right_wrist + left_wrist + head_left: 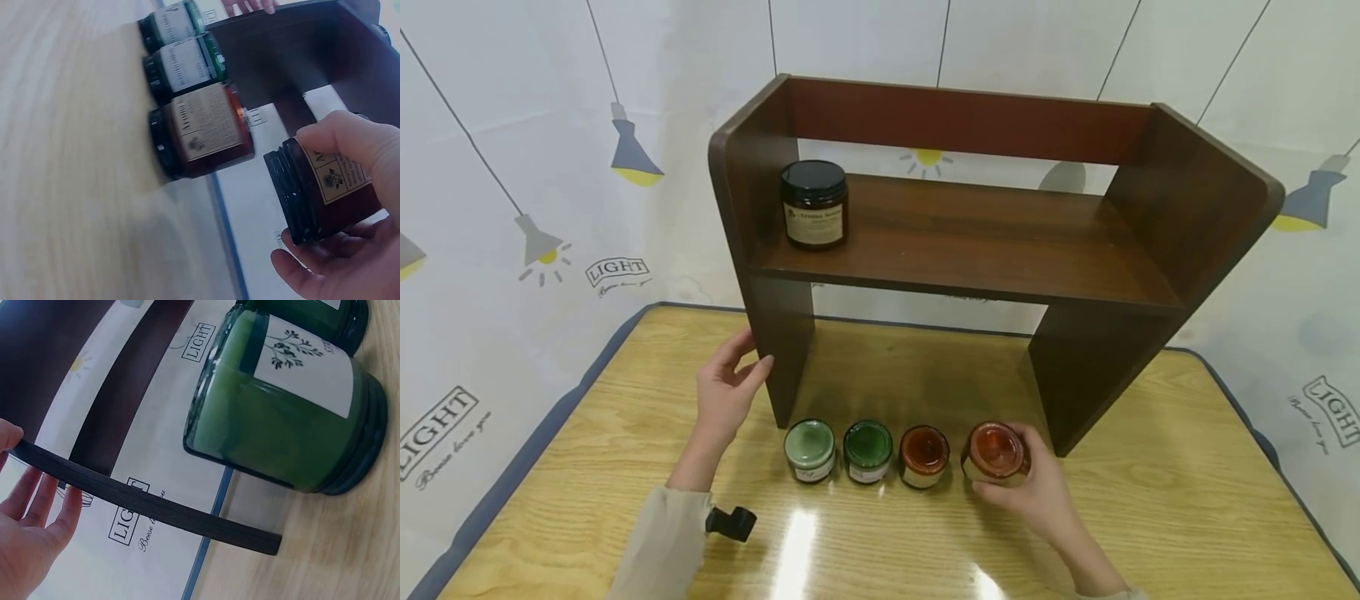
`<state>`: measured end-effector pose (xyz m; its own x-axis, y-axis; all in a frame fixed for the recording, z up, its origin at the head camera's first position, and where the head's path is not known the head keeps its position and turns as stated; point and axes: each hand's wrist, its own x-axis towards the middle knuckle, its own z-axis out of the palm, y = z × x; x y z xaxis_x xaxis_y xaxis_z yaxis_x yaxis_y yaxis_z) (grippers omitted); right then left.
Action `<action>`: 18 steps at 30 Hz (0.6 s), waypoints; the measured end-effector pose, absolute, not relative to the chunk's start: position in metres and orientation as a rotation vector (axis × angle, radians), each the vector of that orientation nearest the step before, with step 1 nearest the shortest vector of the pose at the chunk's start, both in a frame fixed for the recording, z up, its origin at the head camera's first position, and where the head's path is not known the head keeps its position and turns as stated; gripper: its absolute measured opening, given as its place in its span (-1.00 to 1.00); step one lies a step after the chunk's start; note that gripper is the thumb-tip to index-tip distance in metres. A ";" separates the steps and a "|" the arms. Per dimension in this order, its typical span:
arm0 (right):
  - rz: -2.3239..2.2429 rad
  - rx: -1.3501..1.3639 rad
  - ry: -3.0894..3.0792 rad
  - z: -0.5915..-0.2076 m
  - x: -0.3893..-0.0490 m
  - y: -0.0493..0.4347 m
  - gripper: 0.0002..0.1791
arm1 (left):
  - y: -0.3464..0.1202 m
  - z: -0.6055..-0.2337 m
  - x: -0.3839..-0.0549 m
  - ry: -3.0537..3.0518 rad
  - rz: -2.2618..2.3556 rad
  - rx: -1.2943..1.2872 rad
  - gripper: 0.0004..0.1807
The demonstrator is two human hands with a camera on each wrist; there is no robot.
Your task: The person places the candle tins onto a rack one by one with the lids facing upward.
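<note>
My right hand [1037, 492] grips an amber-red candle jar [996, 451] with a dark lid and tan label, base facing up. In the right wrist view this jar [331, 187] is tilted, and its lid looks raised off the table. My left hand [725, 390] holds the left side panel of a dark brown wooden shelf [782, 342], thumb at the front edge and fingers on the outer side. To the left of the held jar stand another amber-red jar [924, 456], a dark green jar [868, 451] and a pale green jar [809, 450], all upside down on their lids.
A black-lidded jar [815, 206] stands upright at the left end of the upper shelf board [970, 246]. The shelf's right side panel [1075, 375] rises just behind my right hand. Under everything is a wood-grain table [550, 483], with a lamp-patterned sheet [512, 100] behind it.
</note>
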<state>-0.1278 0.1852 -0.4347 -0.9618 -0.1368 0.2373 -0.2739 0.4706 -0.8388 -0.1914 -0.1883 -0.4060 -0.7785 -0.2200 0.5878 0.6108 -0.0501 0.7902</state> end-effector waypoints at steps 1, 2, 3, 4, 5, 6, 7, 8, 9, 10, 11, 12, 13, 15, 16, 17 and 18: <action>1.524 0.365 -2.562 -0.431 -0.127 0.185 -0.24 | -0.188 -0.406 -0.191 -1.662 -1.884 -0.416 -0.47; 1.536 0.365 -2.554 -0.428 -0.127 0.185 -0.24 | -0.188 -0.406 -0.191 -1.663 -1.884 -0.414 -0.47; 1.549 0.361 -2.547 -0.425 -0.126 0.185 -0.24 | -0.188 -0.406 -0.191 -1.664 -1.884 -0.412 -0.47; 1.563 0.359 -2.537 -0.422 -0.126 0.184 -0.23 | -0.188 -0.406 -0.191 -1.667 -1.882 -0.411 -0.47; 1.574 0.362 -2.525 -0.419 -0.125 0.184 -0.23 | -0.188 -0.406 -0.191 -1.670 -1.880 -0.410 -0.48; 1.579 0.363 -2.514 -0.415 -0.124 0.183 -0.23 | -0.188 -0.406 -0.191 -1.672 -1.878 -0.409 -0.48; 1.583 0.362 -2.503 -0.412 -0.124 0.182 -0.23 | -0.188 -0.406 -0.191 -1.675 -1.877 -0.408 -0.48; 1.586 0.362 -2.492 -0.409 -0.123 0.182 -0.22 | -0.188 -0.406 -0.191 -1.676 -1.876 -0.408 -0.49; 1.589 0.366 -2.482 -0.406 -0.122 0.181 -0.22 | -0.188 -0.406 -0.191 -1.678 -1.876 -0.407 -0.49; 1.593 0.372 -2.472 -0.403 -0.121 0.181 -0.21 | -0.188 -0.406 -0.191 -1.680 -1.875 -0.406 -0.49; 1.595 0.376 -2.461 -0.400 -0.120 0.181 -0.21 | -0.188 -0.406 -0.191 -1.681 -1.875 -0.405 -0.50; 1.598 0.384 -2.449 -0.398 -0.120 0.180 -0.20 | -0.188 -0.406 -0.191 -1.683 -1.874 -0.404 -0.50; 1.603 0.391 -2.436 -0.395 -0.120 0.180 -0.20 | -0.188 -0.406 -0.191 -1.684 -1.874 -0.403 -0.50; 1.612 0.413 -2.410 -0.391 -0.119 0.180 -0.19 | -0.188 -0.406 -0.191 -1.688 -1.873 -0.404 -0.51; 1.621 0.426 -2.390 -0.388 -0.119 0.180 -0.19 | -0.188 -0.406 -0.191 -1.688 -1.873 -0.405 -0.51; 1.630 0.440 -2.368 -0.386 -0.119 0.180 -0.19 | -0.189 -0.406 -0.191 -1.689 -1.872 -0.406 -0.51; 1.632 0.454 -2.350 -0.384 -0.119 0.180 -0.19 | -0.189 -0.406 -0.191 -1.689 -1.872 -0.408 -0.51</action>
